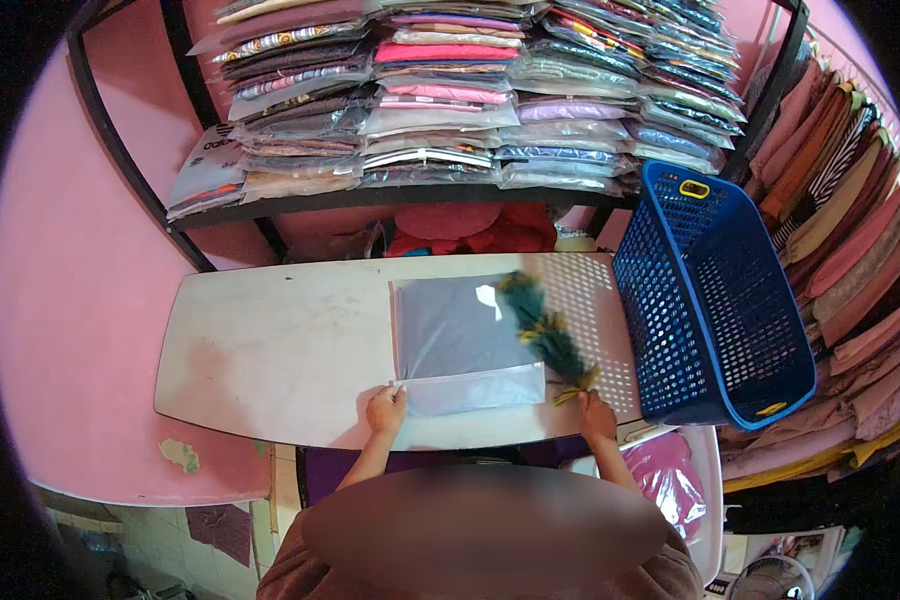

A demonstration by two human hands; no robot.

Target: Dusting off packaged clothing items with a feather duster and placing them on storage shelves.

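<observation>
A folded dark grey cloth point(457, 326) lies inside a clear plastic bag point(472, 390) on the white table point(270, 337). My left hand point(387, 411) pinches the bag's near left corner. To the right, my right hand point(598, 420) is closed on the near end of a feather duster point(544, 326), green with yellow tufts. The duster is motion-blurred and slants away over the right edge of the bag and the tabletop. Its handle cannot be made out.
A blue perforated plastic basket point(712, 300) stands at the table's right end. Behind the table, a black-framed shelf point(420, 196) holds stacks of bagged garments point(442, 97). Clothes point(832, 195) hang at the far right. A white tub point(709, 480) with a magenta packet point(664, 480) sits below right.
</observation>
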